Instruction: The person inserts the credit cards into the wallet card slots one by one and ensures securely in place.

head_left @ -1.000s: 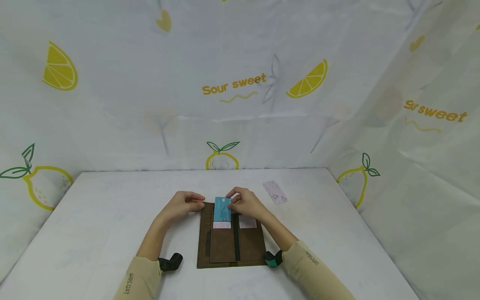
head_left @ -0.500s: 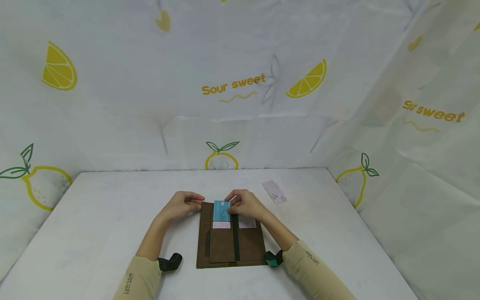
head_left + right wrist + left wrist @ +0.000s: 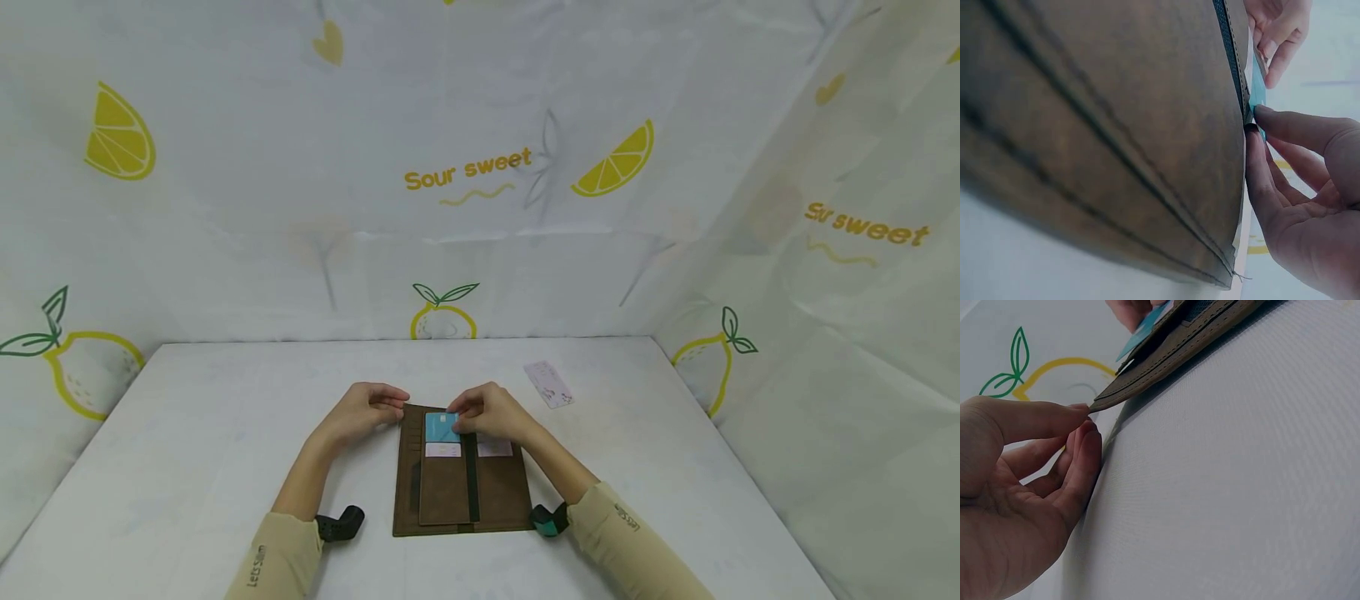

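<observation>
A brown wallet lies spread on the white table. My left hand pinches its far left corner between thumb and fingers, and the left wrist view shows that corner lifted a little. With thumb and fingertips my right hand pinches the right edge of a blue card, whose lower part is hidden in a slot on the wallet's inner flap. Below the blue card a strip of a pale pink card shows at the slot. Another pale card sits in the slot to the right, partly behind the right hand.
A pale pink printed card lies on the table beyond the right hand. A dark band runs down the wallet's middle. White cloth with lemon prints hangs behind the table and along its sides.
The blue card has slid down toward me into its slot, so less of it shows. My right hand has moved down with it. The left hand stays at the wallet's corner.
</observation>
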`<action>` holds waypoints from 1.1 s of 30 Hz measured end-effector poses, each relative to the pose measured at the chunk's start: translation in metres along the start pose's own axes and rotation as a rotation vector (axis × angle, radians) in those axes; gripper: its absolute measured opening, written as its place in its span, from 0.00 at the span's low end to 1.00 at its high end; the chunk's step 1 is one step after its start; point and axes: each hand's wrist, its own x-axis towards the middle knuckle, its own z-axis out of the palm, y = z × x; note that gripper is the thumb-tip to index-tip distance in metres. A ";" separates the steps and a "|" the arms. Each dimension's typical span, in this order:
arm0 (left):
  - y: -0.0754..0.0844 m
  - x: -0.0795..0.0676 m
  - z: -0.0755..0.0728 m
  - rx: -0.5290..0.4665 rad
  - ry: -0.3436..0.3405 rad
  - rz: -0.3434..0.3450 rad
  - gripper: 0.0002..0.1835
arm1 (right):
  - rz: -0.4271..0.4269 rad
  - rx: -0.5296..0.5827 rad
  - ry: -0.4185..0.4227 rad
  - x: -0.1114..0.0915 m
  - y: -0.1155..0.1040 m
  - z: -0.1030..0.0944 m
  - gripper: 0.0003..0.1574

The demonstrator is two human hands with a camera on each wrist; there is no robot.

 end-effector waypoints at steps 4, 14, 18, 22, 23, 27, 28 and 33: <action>0.000 0.000 0.000 0.001 -0.002 0.002 0.17 | 0.009 0.039 -0.033 -0.002 -0.001 -0.001 0.14; 0.000 0.000 0.000 0.003 -0.001 0.003 0.17 | -0.004 0.060 -0.060 -0.003 0.004 -0.002 0.13; 0.000 -0.001 -0.001 0.008 0.002 0.001 0.17 | 0.009 0.070 -0.079 -0.004 0.005 -0.002 0.12; 0.001 -0.002 0.000 0.010 0.005 -0.004 0.17 | 0.010 0.084 -0.094 -0.004 0.007 -0.001 0.12; 0.001 -0.002 0.000 0.010 0.005 -0.005 0.17 | 0.011 0.085 -0.095 -0.004 0.008 -0.002 0.12; 0.001 -0.002 0.001 0.010 0.004 -0.008 0.17 | 0.002 0.076 -0.098 -0.003 0.008 -0.003 0.11; 0.001 -0.002 0.001 0.007 0.003 -0.009 0.17 | 0.002 0.075 -0.100 -0.003 0.007 -0.003 0.10; 0.000 -0.001 0.000 -0.004 -0.004 -0.002 0.17 | -0.006 0.074 -0.114 -0.003 0.007 -0.003 0.08</action>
